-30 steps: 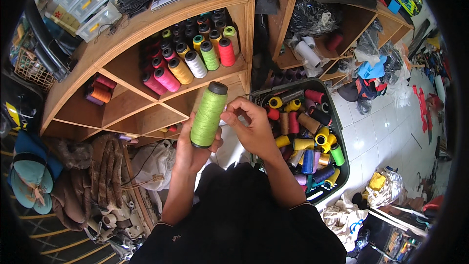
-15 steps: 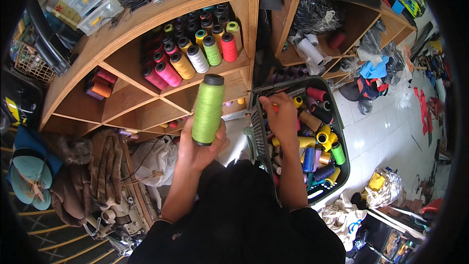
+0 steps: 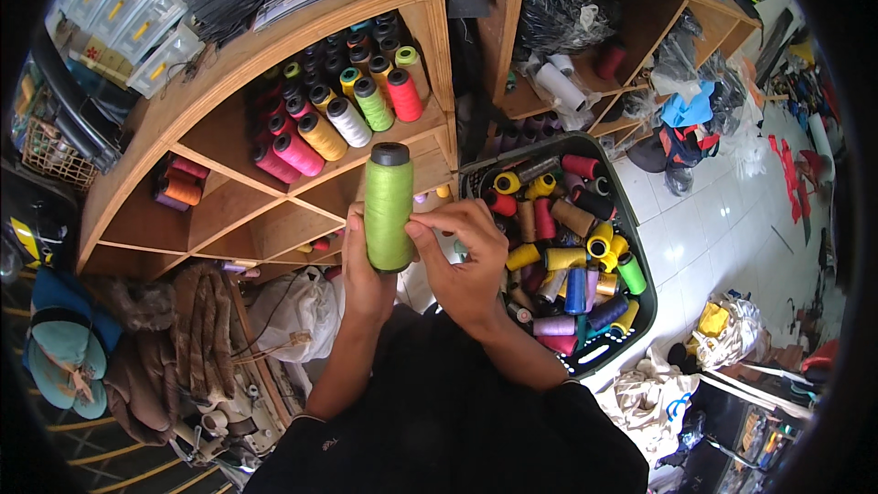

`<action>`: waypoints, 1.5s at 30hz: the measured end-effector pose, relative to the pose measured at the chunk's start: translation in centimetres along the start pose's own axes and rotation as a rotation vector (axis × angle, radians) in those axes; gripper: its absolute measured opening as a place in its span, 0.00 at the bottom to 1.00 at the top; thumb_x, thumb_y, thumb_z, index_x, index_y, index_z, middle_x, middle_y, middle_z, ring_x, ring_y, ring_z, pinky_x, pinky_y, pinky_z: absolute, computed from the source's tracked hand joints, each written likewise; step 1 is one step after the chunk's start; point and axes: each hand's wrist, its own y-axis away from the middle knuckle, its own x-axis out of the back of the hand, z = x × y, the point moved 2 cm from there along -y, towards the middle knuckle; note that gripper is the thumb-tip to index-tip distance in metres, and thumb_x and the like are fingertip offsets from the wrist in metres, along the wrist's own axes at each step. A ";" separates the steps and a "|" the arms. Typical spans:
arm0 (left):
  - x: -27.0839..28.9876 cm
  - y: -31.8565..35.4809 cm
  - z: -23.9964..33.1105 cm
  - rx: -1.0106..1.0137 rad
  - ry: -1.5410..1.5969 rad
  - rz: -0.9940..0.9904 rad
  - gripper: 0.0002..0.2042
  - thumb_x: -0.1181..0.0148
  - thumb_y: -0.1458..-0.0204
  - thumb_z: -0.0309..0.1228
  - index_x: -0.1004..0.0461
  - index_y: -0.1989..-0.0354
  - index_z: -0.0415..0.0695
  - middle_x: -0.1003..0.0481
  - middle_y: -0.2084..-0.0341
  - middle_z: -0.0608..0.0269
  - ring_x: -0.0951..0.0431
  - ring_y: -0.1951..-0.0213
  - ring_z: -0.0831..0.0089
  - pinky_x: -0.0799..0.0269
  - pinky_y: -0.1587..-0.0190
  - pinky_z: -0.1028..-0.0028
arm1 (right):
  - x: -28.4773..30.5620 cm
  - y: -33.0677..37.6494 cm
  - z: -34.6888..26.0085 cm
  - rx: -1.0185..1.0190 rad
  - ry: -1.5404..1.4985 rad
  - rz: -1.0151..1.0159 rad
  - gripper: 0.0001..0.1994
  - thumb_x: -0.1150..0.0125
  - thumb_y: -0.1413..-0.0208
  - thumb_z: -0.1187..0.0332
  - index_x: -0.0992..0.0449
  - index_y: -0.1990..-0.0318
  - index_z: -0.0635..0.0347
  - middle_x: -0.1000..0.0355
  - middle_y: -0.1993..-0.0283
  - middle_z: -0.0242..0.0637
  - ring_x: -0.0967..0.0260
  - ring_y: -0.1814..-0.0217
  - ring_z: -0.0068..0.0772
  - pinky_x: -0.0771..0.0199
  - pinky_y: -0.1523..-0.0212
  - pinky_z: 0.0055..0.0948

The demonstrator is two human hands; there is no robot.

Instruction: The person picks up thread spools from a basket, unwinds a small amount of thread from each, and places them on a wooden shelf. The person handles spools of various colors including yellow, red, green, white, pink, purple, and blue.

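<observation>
My left hand (image 3: 368, 282) wraps its fingers round the smooth-wound green spool (image 3: 390, 215), a tall cylinder just off centre toward nine o'clock; my right hand (image 3: 468, 265) pinches, fingertips together, at its three o'clock side.

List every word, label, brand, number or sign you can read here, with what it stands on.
No text can be read.
Light green thread cone in the left hand: no lettering shows.
Black shirt: one small mark, too small to read.
Off-white cloth bag: a blue mark, not legible as text.
</observation>
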 end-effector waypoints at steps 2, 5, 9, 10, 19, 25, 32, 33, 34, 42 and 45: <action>0.8 -0.1 -0.2 0.017 0.009 -0.085 0.26 0.69 0.36 0.53 0.34 0.50 0.43 0.28 0.69 0.57 0.29 0.70 0.72 0.34 0.68 0.73 | 0.3 -0.5 0.0 -0.037 -0.015 -0.033 0.02 0.37 0.49 0.77 0.25 0.71 0.62 0.30 0.71 0.32 0.36 0.71 0.25 0.35 0.69 0.24; 1.4 -0.2 -0.4 0.158 0.158 -0.218 0.27 0.70 0.37 0.55 0.34 0.51 0.42 0.30 0.71 0.57 0.32 0.73 0.72 0.37 0.71 0.73 | 1.6 -0.1 1.7 -0.237 -0.218 -0.036 0.04 0.40 0.49 0.78 0.29 0.70 0.65 0.31 0.70 0.41 0.33 0.67 0.39 0.36 0.65 0.34; 0.7 0.1 0.1 0.276 0.380 -0.323 0.30 0.65 0.40 0.59 0.32 0.54 0.40 0.32 0.74 0.58 0.36 0.76 0.73 0.42 0.73 0.74 | 4.6 0.0 7.2 -0.339 0.332 -0.258 0.14 0.41 0.43 0.71 0.32 0.51 0.65 0.32 0.56 0.40 0.36 0.55 0.29 0.34 0.56 0.30; 0.6 0.2 0.2 0.297 0.428 -0.356 0.31 0.63 0.41 0.60 0.32 0.54 0.40 0.32 0.74 0.58 0.36 0.76 0.74 0.42 0.73 0.74 | 4.7 0.1 7.5 -0.279 0.507 -0.280 0.19 0.41 0.42 0.68 0.34 0.46 0.65 0.33 0.51 0.41 0.36 0.50 0.30 0.34 0.52 0.31; 1.5 0.5 -1.5 0.182 -0.038 -0.210 0.25 0.50 0.43 0.50 0.33 0.51 0.39 0.28 0.65 0.59 0.28 0.66 0.73 0.35 0.68 0.73 | -0.2 0.3 3.2 -0.609 -0.725 -0.380 0.28 0.35 0.46 0.62 0.36 0.42 0.67 0.31 0.48 0.41 0.34 0.44 0.30 0.32 0.45 0.32; 2.8 0.6 -1.0 0.188 0.011 -0.167 0.25 0.52 0.43 0.53 0.32 0.52 0.41 0.28 0.70 0.60 0.28 0.72 0.72 0.36 0.75 0.76 | -1.2 0.2 3.5 -0.659 -0.815 -0.397 0.19 0.35 0.46 0.68 0.29 0.49 0.69 0.26 0.53 0.38 0.32 0.48 0.26 0.34 0.44 0.31; 5.3 0.7 -0.3 0.369 0.037 -0.245 0.29 0.56 0.43 0.57 0.31 0.55 0.39 0.27 0.71 0.60 0.27 0.73 0.72 0.34 0.74 0.75 | -2.5 0.6 5.3 -0.811 -0.988 -0.501 0.20 0.31 0.53 0.73 0.27 0.51 0.63 0.26 0.55 0.34 0.31 0.50 0.26 0.36 0.46 0.29; 5.9 0.7 -0.2 0.362 -0.012 -0.273 0.29 0.57 0.42 0.57 0.31 0.56 0.38 0.27 0.70 0.60 0.27 0.71 0.73 0.33 0.71 0.76 | -2.9 0.5 5.1 -0.777 -0.944 -0.473 0.20 0.30 0.54 0.74 0.27 0.52 0.63 0.26 0.55 0.34 0.31 0.49 0.26 0.36 0.45 0.29; 5.3 1.0 1.4 0.102 -0.278 -0.133 0.22 0.48 0.42 0.47 0.31 0.57 0.37 0.27 0.69 0.61 0.27 0.68 0.75 0.31 0.65 0.77 | -3.4 0.6 5.0 -0.741 -0.898 -0.446 0.20 0.30 0.54 0.74 0.28 0.52 0.63 0.27 0.55 0.33 0.32 0.49 0.26 0.36 0.45 0.29; 8.5 1.8 2.1 -0.126 -0.357 0.067 0.17 0.43 0.43 0.37 0.31 0.55 0.35 0.26 0.70 0.60 0.25 0.69 0.77 0.29 0.66 0.77 | -8.0 1.3 4.6 -0.821 -0.896 -0.488 0.14 0.32 0.52 0.76 0.29 0.59 0.60 0.29 0.60 0.32 0.33 0.53 0.23 0.35 0.49 0.27; 10.1 1.9 3.0 -0.065 -0.249 0.023 0.23 0.46 0.42 0.46 0.31 0.54 0.34 0.25 0.70 0.58 0.24 0.72 0.75 0.30 0.70 0.78 | -9.5 1.8 5.1 -0.802 -0.886 -0.550 0.12 0.34 0.50 0.76 0.29 0.60 0.60 0.29 0.61 0.31 0.33 0.55 0.22 0.35 0.51 0.27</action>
